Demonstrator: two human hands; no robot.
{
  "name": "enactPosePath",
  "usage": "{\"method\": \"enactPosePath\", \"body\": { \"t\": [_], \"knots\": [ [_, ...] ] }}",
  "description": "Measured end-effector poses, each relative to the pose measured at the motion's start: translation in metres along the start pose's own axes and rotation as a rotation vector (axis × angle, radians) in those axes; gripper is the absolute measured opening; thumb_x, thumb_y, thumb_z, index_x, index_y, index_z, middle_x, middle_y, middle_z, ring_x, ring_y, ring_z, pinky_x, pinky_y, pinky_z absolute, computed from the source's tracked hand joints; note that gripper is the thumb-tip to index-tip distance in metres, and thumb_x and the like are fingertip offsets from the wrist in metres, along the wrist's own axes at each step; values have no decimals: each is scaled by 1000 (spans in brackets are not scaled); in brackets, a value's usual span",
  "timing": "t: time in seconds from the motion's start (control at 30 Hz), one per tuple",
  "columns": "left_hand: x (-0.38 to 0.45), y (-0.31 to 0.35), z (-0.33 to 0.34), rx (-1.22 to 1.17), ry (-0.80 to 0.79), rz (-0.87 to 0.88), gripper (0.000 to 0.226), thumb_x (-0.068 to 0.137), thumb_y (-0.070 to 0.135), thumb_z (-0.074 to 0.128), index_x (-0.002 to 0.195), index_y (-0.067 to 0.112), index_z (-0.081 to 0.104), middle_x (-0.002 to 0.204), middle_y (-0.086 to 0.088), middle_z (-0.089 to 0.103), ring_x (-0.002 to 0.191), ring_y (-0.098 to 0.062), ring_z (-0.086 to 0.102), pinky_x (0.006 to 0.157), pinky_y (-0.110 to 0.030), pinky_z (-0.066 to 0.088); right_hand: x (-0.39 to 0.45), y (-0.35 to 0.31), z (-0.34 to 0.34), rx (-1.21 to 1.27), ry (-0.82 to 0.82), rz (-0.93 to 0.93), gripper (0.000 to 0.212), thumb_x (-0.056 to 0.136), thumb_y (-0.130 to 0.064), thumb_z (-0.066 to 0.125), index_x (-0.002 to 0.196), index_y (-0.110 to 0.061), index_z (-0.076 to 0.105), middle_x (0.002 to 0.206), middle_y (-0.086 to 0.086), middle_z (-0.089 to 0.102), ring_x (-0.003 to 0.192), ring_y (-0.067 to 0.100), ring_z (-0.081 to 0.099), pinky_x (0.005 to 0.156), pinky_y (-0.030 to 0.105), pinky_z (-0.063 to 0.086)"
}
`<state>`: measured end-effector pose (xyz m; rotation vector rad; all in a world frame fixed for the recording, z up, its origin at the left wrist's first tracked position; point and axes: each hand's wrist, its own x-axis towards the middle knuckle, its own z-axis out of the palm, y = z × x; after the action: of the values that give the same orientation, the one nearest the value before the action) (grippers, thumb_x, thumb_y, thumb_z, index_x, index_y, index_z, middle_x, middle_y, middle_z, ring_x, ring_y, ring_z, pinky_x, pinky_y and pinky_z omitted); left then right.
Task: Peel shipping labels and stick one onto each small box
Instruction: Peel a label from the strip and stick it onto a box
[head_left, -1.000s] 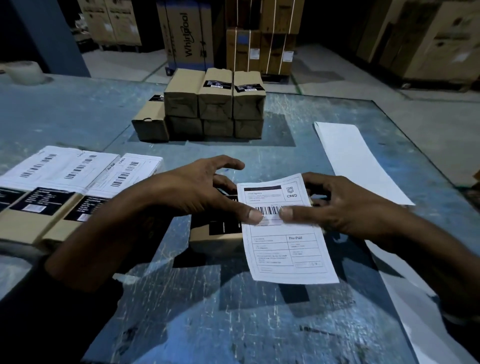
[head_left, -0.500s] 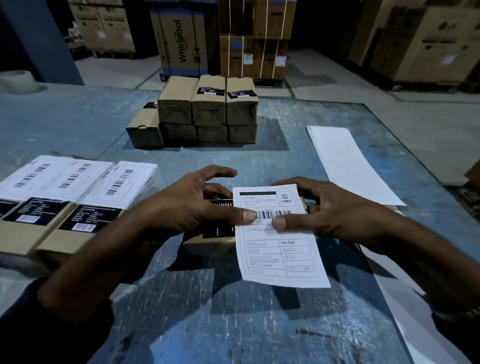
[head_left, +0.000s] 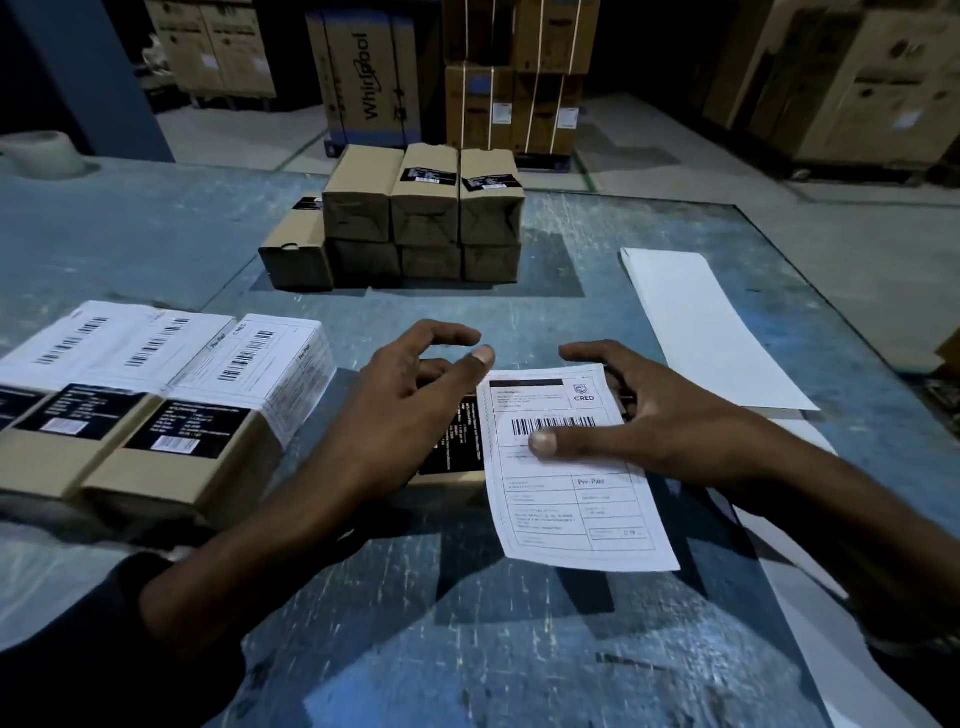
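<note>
The label (head_left: 566, 462) is pressed onto the box (head_left: 447, 467) by the right hand's (head_left: 670, 415) straight thumb; the left hand (head_left: 410, 410) hovers, loosely released. With half the label overhanging nearer than both, it could be creased or stuck crooked.

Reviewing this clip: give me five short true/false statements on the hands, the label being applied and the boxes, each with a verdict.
1. The right hand presses its thumb on the shipping label near the barcode. True.
2. The label lies fully flat on the small box. False: its lower part overhangs the box toward the camera.
3. The left hand pinches the label's edge. False: its fingers are spread above the box, off the label.
4. The labelled boxes lie left of the hands. True.
5. The stacked boxes at the far side carry white shipping labels. False: only small black stickers show.
</note>
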<state>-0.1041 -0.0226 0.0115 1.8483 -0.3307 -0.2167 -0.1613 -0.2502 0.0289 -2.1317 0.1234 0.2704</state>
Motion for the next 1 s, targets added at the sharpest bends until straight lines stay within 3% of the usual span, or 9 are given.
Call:
{"method": "enactPosePath", "body": {
  "t": [0.1, 0.2, 0.3, 0.37, 0.5, 0.6, 0.77, 0.9, 1.0],
  "knots": [
    [-1, 4, 2, -74, 23, -32, 19, 103, 42, 61, 117, 34, 69, 88, 1, 80, 82, -21, 78, 76, -36, 57, 5, -2, 4, 124, 143, 16, 78, 61, -64, 87, 127, -34, 59, 104, -9, 81, 81, 2, 78, 65, 19, 55],
    [-1, 6, 1, -54, -9, -41, 28, 96, 50, 67, 121, 36, 66, 89, 4, 81, 85, -19, 78, 80, -37, 55, 8, 0, 5, 151, 213, 12, 60, 76, -60, 81, 121, -25, 64, 85, -5, 82, 70, 4, 76, 57, 15, 51],
    [-4, 8, 1, -4, -56, -33, 58, 77, 69, 70, 127, 42, 60, 96, 7, 81, 93, -15, 77, 85, -41, 55, 2, 1, -1, 102, 78, 33, 90, 58, -75, 86, 134, -37, 56, 108, -9, 81, 91, 6, 78, 86, 31, 61],
    [-4, 8, 1, -16, -61, -40, 66, 70, 72, 73, 127, 43, 60, 95, 7, 81, 90, -12, 77, 81, -39, 54, 0, 0, -2, -11, -31, 42, 107, 49, -77, 90, 140, -42, 48, 115, -16, 77, 100, -1, 75, 93, 31, 58],
    [2, 8, -2, 44, -101, -29, 95, 47, 70, 95, 131, 47, 58, 96, 4, 79, 87, -9, 77, 74, -25, 59, -1, -4, 0, 60, 41, 20, 74, 60, -61, 89, 124, -34, 61, 105, -13, 80, 90, 3, 77, 74, 24, 57],
    [4, 9, -5, 95, -158, -26, 112, 35, 54, 95, 139, 44, 53, 96, 3, 78, 87, -6, 76, 72, -12, 56, 2, -2, 2, 200, 133, 23, 52, 81, -48, 84, 120, -20, 65, 94, -1, 83, 76, 9, 78, 57, 19, 54],
    [5, 9, -7, 11, -165, -37, 92, 51, 35, 96, 135, 36, 59, 92, -1, 77, 84, -14, 77, 62, -22, 57, -2, -5, 0, 181, 74, 12, 47, 89, -55, 71, 124, -24, 65, 76, -11, 78, 70, 0, 73, 57, 12, 49],
    [3, 9, -4, -2, -119, 19, 58, 77, 29, 87, 129, 31, 62, 91, -9, 78, 87, -21, 78, 68, -33, 61, -5, -4, -5, 28, -58, -11, 92, 63, -66, 85, 144, -43, 50, 114, -19, 78, 106, 0, 74, 99, 31, 58],
    [2, 5, 0, 32, -57, 45, 35, 94, 36, 74, 126, 33, 62, 89, -5, 80, 87, -20, 77, 76, -40, 57, -5, -4, -3, -1, -57, -29, 94, 61, -54, 92, 143, -41, 51, 111, -21, 78, 103, -1, 73, 95, 28, 58]
  ]
}}
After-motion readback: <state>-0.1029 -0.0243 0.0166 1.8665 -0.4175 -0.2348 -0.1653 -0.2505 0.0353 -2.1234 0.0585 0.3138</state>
